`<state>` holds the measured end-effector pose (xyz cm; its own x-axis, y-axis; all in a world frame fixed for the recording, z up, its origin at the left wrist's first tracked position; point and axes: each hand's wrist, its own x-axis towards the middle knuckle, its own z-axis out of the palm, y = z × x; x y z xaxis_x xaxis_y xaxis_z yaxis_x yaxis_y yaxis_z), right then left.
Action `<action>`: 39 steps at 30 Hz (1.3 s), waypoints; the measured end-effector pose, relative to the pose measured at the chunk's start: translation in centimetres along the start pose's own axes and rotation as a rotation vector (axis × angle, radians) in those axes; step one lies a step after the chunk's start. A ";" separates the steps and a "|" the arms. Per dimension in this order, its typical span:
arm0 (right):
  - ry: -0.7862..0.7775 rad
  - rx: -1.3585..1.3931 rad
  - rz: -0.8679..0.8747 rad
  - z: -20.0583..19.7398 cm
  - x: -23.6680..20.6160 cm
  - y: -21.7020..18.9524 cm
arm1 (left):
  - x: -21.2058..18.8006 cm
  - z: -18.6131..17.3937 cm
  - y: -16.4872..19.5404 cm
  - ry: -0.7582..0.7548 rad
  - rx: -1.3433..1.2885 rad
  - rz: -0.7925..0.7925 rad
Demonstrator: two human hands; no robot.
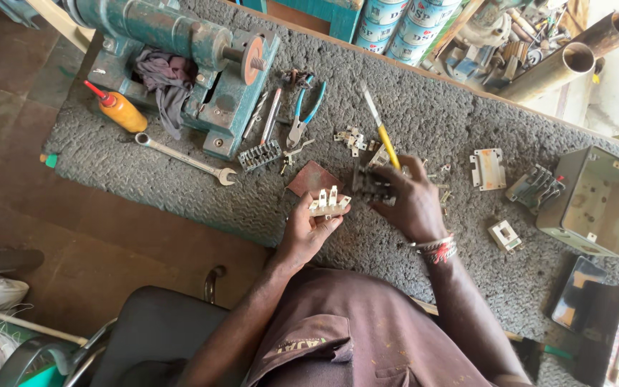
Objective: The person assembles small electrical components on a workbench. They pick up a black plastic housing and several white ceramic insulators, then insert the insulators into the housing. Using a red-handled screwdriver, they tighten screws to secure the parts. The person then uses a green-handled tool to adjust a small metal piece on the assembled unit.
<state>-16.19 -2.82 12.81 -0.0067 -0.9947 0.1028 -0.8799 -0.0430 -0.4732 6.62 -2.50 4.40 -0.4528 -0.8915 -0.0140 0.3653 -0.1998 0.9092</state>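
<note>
A grey, rough-matted workbench [431,122] runs before me, a teal vise [180,54] and an orange oil bottle [117,107] on it at the far left, a spanner [184,158] lying beside them. My left hand [306,233] cups a pale terminal block [328,203] palm up, fingers curled closed under it to keep the prongs facing me. My right hand [411,204] grips a yellow-handled screwdriver [383,132] and a dark part [370,185], held close for working. A grey metal box [600,204] sits far right.
</note>
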 end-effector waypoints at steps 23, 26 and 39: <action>0.363 0.663 0.303 -7.0 3.3 4.0 | 3.6 4.5 -3.7 0.081 1.153 0.293; 0.594 1.107 0.237 -7.8 -0.5 3.6 | 3.4 3.9 -4.1 0.055 1.181 0.261; 0.118 1.361 0.270 0.6 -12.2 1.0 | 4.7 2.4 -1.5 -0.116 1.109 0.128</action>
<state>-16.73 9.18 10.58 -0.1999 -0.9759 -0.0871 0.3029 0.0230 -0.9527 1.98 -5.46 3.91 -0.5582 -0.8245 0.0926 -0.4856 0.4151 0.7694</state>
